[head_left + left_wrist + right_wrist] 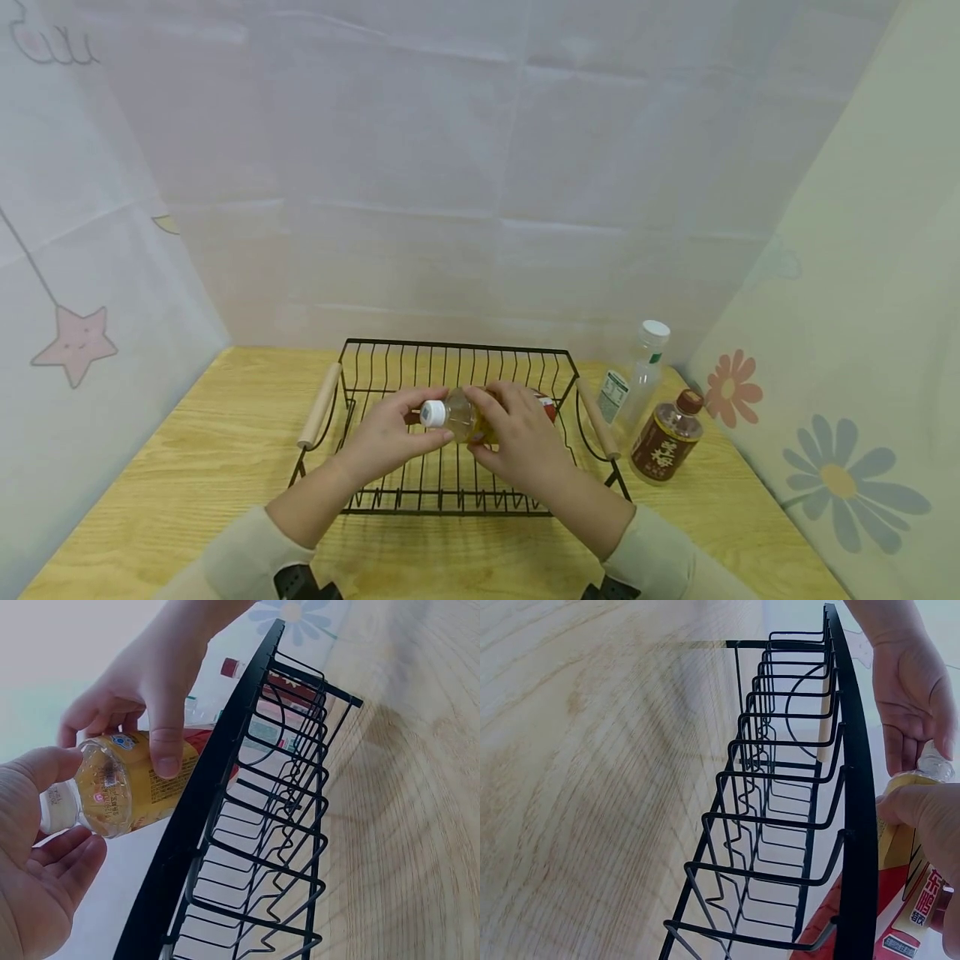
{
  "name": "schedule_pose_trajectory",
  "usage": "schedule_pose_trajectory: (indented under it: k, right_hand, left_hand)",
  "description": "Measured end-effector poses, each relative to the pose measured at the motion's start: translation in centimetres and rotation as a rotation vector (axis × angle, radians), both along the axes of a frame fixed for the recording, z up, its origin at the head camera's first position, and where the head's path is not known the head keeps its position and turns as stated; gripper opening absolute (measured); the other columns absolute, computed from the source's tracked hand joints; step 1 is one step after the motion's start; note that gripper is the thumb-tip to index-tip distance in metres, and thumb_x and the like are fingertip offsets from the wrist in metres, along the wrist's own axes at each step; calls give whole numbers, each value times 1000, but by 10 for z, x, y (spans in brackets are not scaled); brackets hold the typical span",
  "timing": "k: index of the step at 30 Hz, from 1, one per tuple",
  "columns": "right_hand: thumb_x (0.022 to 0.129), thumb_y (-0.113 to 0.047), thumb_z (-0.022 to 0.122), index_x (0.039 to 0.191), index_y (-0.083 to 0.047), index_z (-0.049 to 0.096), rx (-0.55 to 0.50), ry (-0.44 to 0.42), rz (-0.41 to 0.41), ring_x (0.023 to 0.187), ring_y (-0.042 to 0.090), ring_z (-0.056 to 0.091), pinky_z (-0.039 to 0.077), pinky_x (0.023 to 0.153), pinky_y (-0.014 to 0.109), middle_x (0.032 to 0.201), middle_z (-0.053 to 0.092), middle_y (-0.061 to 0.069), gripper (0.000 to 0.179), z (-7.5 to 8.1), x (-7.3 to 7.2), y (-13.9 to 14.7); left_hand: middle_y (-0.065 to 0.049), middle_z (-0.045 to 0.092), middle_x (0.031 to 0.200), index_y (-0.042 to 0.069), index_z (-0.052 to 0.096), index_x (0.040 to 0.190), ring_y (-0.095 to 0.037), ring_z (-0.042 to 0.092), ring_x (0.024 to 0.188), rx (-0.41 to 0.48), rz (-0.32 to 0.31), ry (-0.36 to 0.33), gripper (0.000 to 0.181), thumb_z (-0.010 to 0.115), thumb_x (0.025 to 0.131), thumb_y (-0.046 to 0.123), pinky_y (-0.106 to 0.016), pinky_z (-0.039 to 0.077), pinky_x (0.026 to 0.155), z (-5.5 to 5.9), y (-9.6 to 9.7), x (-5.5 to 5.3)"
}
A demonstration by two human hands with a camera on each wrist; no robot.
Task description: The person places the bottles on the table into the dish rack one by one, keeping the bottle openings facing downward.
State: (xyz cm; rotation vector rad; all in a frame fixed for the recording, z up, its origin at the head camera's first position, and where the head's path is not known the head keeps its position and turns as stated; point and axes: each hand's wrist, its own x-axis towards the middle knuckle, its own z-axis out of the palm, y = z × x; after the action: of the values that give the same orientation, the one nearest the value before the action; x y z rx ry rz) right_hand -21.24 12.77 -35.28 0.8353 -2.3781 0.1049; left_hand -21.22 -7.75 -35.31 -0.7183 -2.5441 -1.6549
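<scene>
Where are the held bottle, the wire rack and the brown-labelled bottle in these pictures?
Held bottle (146,793): left wrist view, on its yellow label.
Wire rack (860,795): right wrist view, on its thick black rim bar.
Brown-labelled bottle (664,446): head view, on its label.

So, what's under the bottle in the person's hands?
The black wire rack is below the bottle, with table showing between its wires. From the head view, the left hand, right hand and bottle hide part of the rack beneath.
</scene>
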Motion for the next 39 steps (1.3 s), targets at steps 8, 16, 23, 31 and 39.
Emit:
schedule_pose_trajectory:
  k: [8, 16, 23, 31, 39]
  right_hand:
    - [64, -38, 72, 128, -25, 38, 40, 19, 2, 102, 20, 47, 42, 90, 37, 111, 47, 3, 74, 1, 1, 0]
    - [63, -36, 74, 128, -26, 38, 49, 36, 34, 100, 20, 46, 41, 89, 36, 110, 48, 4, 75, 2, 0, 0]
    - [62, -36, 74, 125, -26, 42, 42, 92, 65, 100, 21, 47, 40, 91, 38, 109, 50, 4, 71, 4, -3, 2]
    - [61, -38, 75, 122, -22, 45, 15, 140, 98, 104, 22, 45, 42, 89, 38, 113, 49, 6, 70, 5, -3, 4]
    - [63, -38, 74, 121, -19, 45, -86, 122, 74, 112, 25, 42, 40, 92, 42, 120, 45, 9, 68, 10, -1, 12]
  left_hand:
    - [-5, 51, 121, 10, 53, 118, -20, 55, 98, 5, 38, -15, 47, 67, 75, 20, -20, 51, 70, 11, 4, 10]
    - [-4, 56, 115, 13, 56, 114, -15, 57, 92, -18, 53, 33, 42, 67, 74, 22, -16, 50, 69, 5, 4, 7]
    - [0, 59, 106, 19, 59, 111, -13, 58, 82, 18, 67, -17, 44, 68, 71, 34, -18, 51, 64, -10, 0, -2]
    - [0, 58, 104, 21, 59, 109, -13, 59, 80, 93, 100, -72, 43, 69, 70, 35, -20, 52, 63, -11, -3, -1]
    - [3, 58, 103, 24, 60, 107, -14, 60, 82, 126, 212, -98, 46, 70, 66, 42, -21, 53, 63, -10, -8, -1]
